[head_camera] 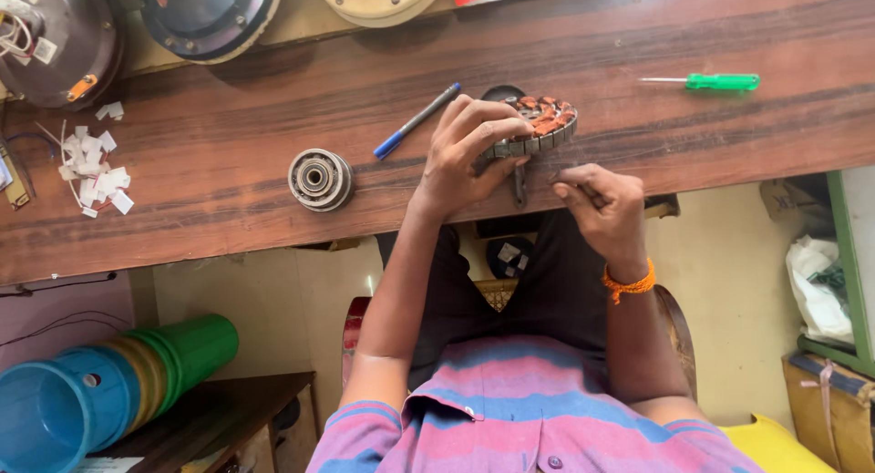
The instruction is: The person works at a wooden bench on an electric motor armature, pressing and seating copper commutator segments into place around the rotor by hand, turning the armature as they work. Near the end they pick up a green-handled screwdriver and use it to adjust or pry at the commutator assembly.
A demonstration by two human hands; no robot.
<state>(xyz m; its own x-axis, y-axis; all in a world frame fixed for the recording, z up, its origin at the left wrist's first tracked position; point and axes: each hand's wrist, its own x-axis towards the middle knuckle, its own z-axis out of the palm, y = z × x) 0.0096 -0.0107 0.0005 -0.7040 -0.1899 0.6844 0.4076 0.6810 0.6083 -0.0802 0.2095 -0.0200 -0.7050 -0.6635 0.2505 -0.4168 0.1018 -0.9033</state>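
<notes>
My left hand (467,154) grips a round metal stator (540,127) with copper-coloured windings, holding it tilted on the wooden table (228,136). My right hand (603,207) is closed near the table's front edge, just below and right of the stator, pinching something thin that I cannot make out. A dark tool handle (519,183) pokes down between the two hands. A blue and grey pen (416,120) lies just left of my left hand. A round metal bearing hub (320,179) rests further left.
A green-handled screwdriver (715,81) lies at the right of the table. Small white paper pieces (96,168) sit at the left. Fan motor housings (208,13) line the back edge. Stacked coloured plastic buckets (109,382) lie on the floor at lower left.
</notes>
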